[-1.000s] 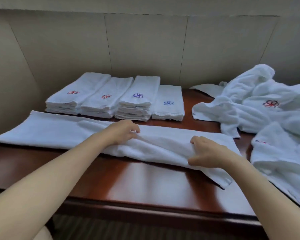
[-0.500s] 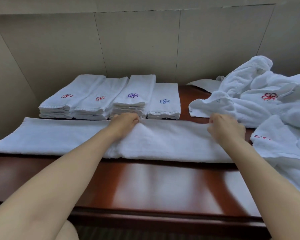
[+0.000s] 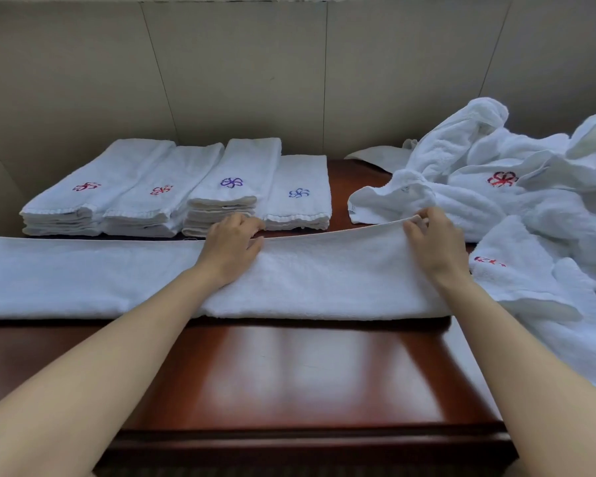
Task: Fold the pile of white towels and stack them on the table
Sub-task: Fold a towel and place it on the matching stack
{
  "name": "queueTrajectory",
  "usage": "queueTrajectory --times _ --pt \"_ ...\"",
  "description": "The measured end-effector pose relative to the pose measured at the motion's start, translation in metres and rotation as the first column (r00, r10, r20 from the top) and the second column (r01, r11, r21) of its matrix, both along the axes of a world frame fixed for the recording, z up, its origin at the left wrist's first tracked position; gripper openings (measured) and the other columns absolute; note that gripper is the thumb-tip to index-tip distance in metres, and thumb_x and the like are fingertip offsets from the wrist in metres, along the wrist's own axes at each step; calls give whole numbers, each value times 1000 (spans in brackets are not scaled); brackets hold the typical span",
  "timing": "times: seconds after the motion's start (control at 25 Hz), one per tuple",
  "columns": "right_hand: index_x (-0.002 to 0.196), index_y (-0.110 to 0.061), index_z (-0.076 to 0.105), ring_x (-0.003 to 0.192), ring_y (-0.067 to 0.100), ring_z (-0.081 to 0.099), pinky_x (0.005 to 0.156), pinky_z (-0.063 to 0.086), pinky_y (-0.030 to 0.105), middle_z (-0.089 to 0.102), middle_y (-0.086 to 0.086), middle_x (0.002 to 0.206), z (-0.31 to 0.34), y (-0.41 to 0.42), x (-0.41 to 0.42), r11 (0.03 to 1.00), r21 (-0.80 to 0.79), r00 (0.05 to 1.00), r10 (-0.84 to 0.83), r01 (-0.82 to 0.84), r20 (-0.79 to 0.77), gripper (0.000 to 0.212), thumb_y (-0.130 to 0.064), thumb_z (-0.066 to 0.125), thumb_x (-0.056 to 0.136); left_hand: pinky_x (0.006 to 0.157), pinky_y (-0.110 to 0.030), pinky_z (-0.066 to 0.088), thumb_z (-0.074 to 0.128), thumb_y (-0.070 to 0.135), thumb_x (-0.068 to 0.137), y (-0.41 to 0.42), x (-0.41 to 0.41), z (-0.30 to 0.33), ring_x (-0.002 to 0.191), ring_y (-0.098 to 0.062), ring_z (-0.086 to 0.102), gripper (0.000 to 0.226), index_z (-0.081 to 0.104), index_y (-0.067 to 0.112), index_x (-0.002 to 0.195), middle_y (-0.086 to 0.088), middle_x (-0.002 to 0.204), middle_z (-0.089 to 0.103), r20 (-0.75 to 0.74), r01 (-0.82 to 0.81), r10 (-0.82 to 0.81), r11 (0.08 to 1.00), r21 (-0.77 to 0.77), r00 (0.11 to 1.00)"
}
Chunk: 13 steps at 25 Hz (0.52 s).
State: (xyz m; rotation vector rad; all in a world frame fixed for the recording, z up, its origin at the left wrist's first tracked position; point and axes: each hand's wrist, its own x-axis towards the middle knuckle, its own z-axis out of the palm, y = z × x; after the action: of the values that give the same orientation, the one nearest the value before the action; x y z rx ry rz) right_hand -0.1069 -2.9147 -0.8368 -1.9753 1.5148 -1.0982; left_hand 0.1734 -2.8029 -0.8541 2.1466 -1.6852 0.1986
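A long white towel point(image 3: 324, 280) lies folded lengthwise across the dark wooden table point(image 3: 289, 373). My left hand point(image 3: 231, 246) pinches its far edge near the middle. My right hand point(image 3: 430, 239) pinches the same far edge at the right end and holds it slightly raised. Behind the towel, stacks of folded white towels point(image 3: 172, 187) with red, purple and blue flower embroidery stand in a row. A loose pile of unfolded white towels point(image 3: 516, 187) lies at the right.
A beige panelled wall point(image 3: 255, 70) rises right behind the stacks. The table's front edge point(image 3: 289, 438) runs close to me. Unfolded towels spill over the table's right side point(image 3: 572, 332).
Both hands carried the towel's near edge up and over to the far edge, folding it lengthwise. The right hand moved farther right and away from me.
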Motion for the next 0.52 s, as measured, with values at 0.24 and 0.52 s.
queueTrajectory --times 0.24,0.52 --pt "131 -10 42 109 39 46 85 39 41 46 23 123 -20 -6 -5 999 33 973 -16 24 -229 40 -6 48 91 104 -42 35 41 20 97 -11 -69 2 127 -30 46 42 48 11 136 -14 138 49 75 325 -323 946 -19 944" --pt "136 -14 48 131 32 38 105 33 43 42 14 140 -20 43 42 930 -85 845 282 -356 -454 40 -20 44 97 118 -32 9 25 37 103 -16 -81 -9 147 -16 8 52 18 20 151 -5 160 11 -40 255 -257 901 352 965"
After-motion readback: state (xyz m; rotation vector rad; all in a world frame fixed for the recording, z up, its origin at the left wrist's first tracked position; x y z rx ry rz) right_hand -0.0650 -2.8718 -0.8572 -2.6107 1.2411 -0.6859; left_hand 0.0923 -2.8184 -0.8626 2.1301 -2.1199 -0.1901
